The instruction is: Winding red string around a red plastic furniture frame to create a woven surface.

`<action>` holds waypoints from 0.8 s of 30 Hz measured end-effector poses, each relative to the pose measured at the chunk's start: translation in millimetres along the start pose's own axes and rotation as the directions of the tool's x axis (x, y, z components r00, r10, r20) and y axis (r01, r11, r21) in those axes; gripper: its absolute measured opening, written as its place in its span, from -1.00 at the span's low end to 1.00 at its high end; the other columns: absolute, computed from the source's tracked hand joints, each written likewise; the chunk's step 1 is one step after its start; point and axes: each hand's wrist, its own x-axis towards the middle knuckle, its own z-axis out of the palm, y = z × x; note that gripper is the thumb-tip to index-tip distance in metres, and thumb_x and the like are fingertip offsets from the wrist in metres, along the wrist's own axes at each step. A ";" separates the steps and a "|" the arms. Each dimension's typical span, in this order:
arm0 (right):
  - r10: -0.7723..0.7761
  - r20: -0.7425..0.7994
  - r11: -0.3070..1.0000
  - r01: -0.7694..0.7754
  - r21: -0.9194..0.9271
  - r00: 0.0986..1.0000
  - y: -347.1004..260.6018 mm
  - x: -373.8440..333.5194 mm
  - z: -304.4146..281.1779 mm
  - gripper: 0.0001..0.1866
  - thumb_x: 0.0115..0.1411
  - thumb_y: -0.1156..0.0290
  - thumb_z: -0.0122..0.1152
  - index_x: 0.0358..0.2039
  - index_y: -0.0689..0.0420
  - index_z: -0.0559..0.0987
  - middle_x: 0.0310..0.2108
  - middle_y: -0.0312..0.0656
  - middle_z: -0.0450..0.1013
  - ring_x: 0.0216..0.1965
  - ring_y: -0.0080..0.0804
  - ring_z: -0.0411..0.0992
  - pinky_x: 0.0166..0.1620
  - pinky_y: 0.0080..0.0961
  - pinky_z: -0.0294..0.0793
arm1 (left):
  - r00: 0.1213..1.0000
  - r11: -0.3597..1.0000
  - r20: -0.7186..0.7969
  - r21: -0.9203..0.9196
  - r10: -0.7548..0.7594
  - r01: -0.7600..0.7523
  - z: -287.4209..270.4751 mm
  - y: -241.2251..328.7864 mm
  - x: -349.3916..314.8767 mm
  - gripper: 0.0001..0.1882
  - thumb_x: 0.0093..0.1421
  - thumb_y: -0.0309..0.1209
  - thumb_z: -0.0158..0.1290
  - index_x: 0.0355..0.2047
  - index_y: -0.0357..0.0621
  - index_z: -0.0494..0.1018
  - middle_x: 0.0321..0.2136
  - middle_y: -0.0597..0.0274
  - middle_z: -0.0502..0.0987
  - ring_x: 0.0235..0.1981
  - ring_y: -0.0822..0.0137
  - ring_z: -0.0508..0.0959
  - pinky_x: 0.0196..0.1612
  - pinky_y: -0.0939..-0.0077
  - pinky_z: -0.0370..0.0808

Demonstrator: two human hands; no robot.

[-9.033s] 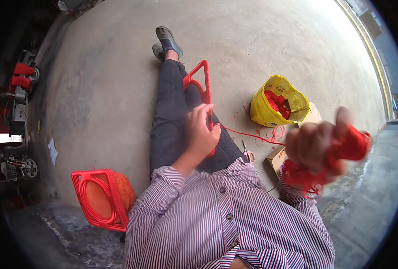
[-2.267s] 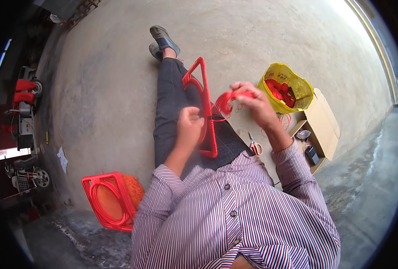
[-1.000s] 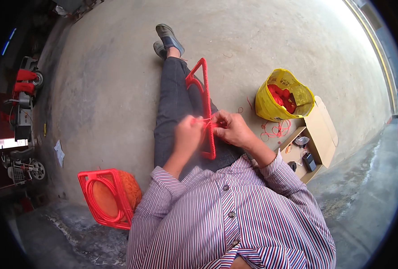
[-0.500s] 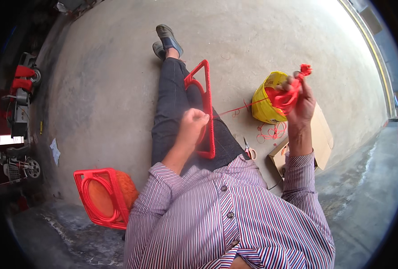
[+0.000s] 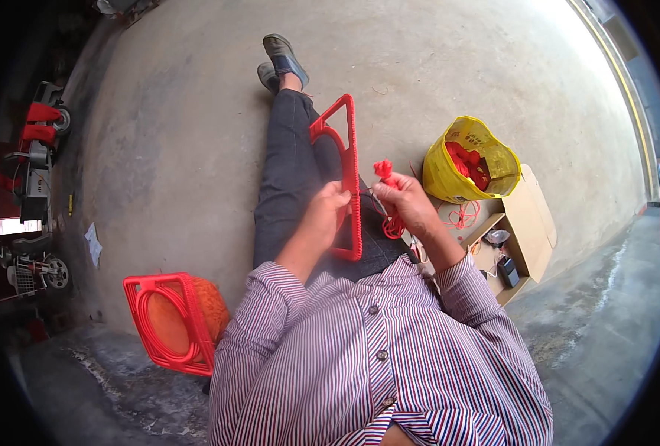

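A red square frame with cord wound along its edge stands upright on my thighs. My left hand is closed on the frame's near side, about midway along it. Just to the right, my right hand is closed round a bundle of red cord. One knotted end of the bundle sticks up above the fist, and loops hang below it. Any strand between the hands is too thin to make out clearly. Scissors lie beside my right thigh, mostly hidden by my right forearm.
A yellow bag holding red material stands to the right, with loose red cord beside it. Near it lies an open cardboard box with small items. Another red frame leans against an orange round object at my left.
My right hand has come left and down from the yellow bag to the frame, bringing the red cord bundle. The bag's opening and the box's contents now show. My left hand stays at the frame.
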 end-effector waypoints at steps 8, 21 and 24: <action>0.047 0.002 0.997 -0.046 -0.062 0.999 8.7 -37.9 -4.7 -0.85 0.22 0.42 0.13 -0.49 0.10 0.45 -0.64 -0.50 0.24 -0.64 -0.76 0.11 -0.57 -0.69 0.05 | 0.990 0.996 0.133 -0.071 -0.044 0.054 -13.4 -5.6 10.0 -0.79 0.08 -0.51 -0.07 -0.24 -0.18 0.40 -0.34 0.26 0.50 -0.30 0.39 0.49 -0.14 0.52 0.41; 0.056 0.161 0.947 -0.104 0.306 0.985 -10.8 -47.2 6.1 -0.58 0.36 0.09 -0.10 -0.25 0.23 0.51 -0.55 -0.27 0.41 -0.58 -0.58 0.39 -0.48 -0.65 0.42 | 0.720 0.090 0.465 0.806 0.514 -0.585 41.5 5.6 -44.4 -0.49 0.10 -0.27 0.14 -0.01 -0.36 0.38 0.09 -0.09 0.29 0.13 0.04 0.29 0.19 0.26 0.21; 0.019 0.357 0.928 -0.149 0.342 0.934 -7.3 -50.7 22.5 -0.52 0.31 0.04 -0.02 -0.10 0.27 0.47 -0.54 -0.28 0.42 -0.53 -0.55 0.43 -0.45 -0.65 0.44 | 0.887 0.668 0.226 0.589 0.403 -0.454 55.4 17.2 -57.4 -0.60 0.20 -0.32 0.08 0.00 -0.26 0.38 0.00 -0.03 0.39 0.03 0.11 0.42 0.12 0.29 0.32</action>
